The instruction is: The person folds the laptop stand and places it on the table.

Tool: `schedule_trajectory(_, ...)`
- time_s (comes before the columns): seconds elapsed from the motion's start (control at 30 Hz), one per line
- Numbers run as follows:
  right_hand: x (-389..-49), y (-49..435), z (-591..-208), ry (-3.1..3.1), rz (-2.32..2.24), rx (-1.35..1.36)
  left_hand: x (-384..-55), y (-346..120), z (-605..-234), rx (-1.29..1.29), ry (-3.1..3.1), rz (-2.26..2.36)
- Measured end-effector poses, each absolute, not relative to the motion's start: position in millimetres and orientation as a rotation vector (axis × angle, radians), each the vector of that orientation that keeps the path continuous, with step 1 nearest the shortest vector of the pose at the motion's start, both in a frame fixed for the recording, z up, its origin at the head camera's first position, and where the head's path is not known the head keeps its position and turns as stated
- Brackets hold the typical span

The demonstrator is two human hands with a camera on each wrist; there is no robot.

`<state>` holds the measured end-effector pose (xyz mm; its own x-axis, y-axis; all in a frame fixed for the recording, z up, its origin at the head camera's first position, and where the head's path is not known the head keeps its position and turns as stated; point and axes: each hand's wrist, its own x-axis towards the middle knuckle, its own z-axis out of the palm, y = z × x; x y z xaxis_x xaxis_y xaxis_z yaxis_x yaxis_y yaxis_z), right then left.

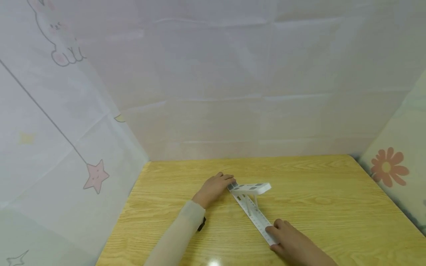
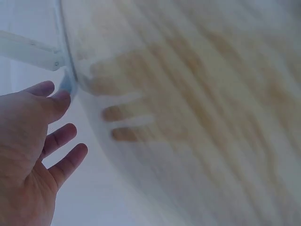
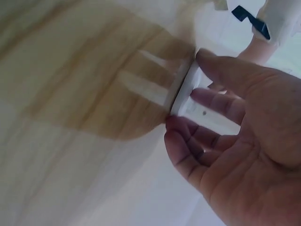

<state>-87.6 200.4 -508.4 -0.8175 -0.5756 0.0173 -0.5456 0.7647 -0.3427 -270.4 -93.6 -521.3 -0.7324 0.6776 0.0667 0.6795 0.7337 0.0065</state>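
A white folding stand (image 1: 263, 222) lies slantwise on the table, its long slotted base running from back left to near right. From its far end a hinged upper plate (image 1: 247, 189) with grey pads rises, propped on thin struts. At that hinged far end, my left hand (image 1: 214, 187) pinches the stand between thumb and fingers; the left wrist view shows its other fingers (image 2: 70, 157) spread off it. My right hand (image 1: 291, 238) grips the base's near end, thumb on one edge and fingers on the other, as the right wrist view shows.
The wood-grain table (image 1: 166, 207) reaches back to a pale fabric wall (image 1: 233, 122). Printed side sheets (image 1: 66, 122) stand at left and right. A small dark item (image 1: 201, 224) shows beside the left wrist.
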Motion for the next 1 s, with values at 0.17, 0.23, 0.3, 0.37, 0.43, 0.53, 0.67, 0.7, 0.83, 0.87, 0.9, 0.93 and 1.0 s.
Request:
schedule_trajectory(0.17, -89.4, 208.7, -511.2, 2.869, -0.576, -1.04, -259.9, -95.7, -514.3, -1.1, -2.857, -0.134)
schedule_trajectory(0.23, -90.8, 211.1, -510.7, 2.855, -0.598, -1.07, -254.6, -95.2, -510.0, -1.087, -2.843, -0.194)
schedule_trajectory(0.3, -93.4, 212.3, -509.2, 2.827, -0.618, -1.062, -247.7, -93.7, -502.5, -1.071, -2.838, -0.297)
schedule_trajectory(0.37, -96.1, 213.1, -508.7, 2.795, -0.636, -1.027, -239.9, -91.1, -492.7, -1.049, -2.839, -0.407)
schedule_trajectory(0.43, -98.4, 213.6, -508.8, 2.769, -0.651, -0.996, -230.6, -87.4, -480.7, -1.032, -2.838, -0.545)
schedule_trajectory(0.53, -100.4, 214.9, -511.5, 2.756, -0.686, -1.006, -215.1, -80.4, -460.6, -1.059, -2.796, -0.74)
schedule_trajectory(0.67, -102.7, 217.5, -513.9, 2.75, -0.699, -1.042, -196.3, -69.4, -438.0, -1.164, -2.679, -0.89)
schedule_trajectory(0.7, -103.4, 218.1, -514.0, 2.747, -0.701, -1.043, -192.5, -66.4, -433.5, -1.192, -2.648, -0.903)
schedule_trajectory(0.83, -105.7, 220.1, -511.5, 2.734, -0.687, -0.999, -181.9, -55.2, -421.6, -1.258, -2.565, -0.885)
schedule_trajectory(0.87, -106.1, 220.4, -510.8, 2.727, -0.687, -0.982, -180.0, -52.7, -419.7, -1.26, -2.56, -0.877)
schedule_trajectory(0.9, -106.5, 220.8, -510.1, 2.722, -0.682, -0.968, -178.5, -50.5, -418.1, -1.262, -2.557, -0.872)
schedule_trajectory(0.93, -106.8, 221.1, -509.5, 2.718, -0.681, -0.961, -177.3, -48.5, -416.7, -1.263, -2.555, -0.867)
schedule_trajectory(1.0, -107.8, 221.7, -509.4, 2.706, -0.69, -0.975, -175.1, -44.9, -414.4, -1.26, -2.551, -0.86)
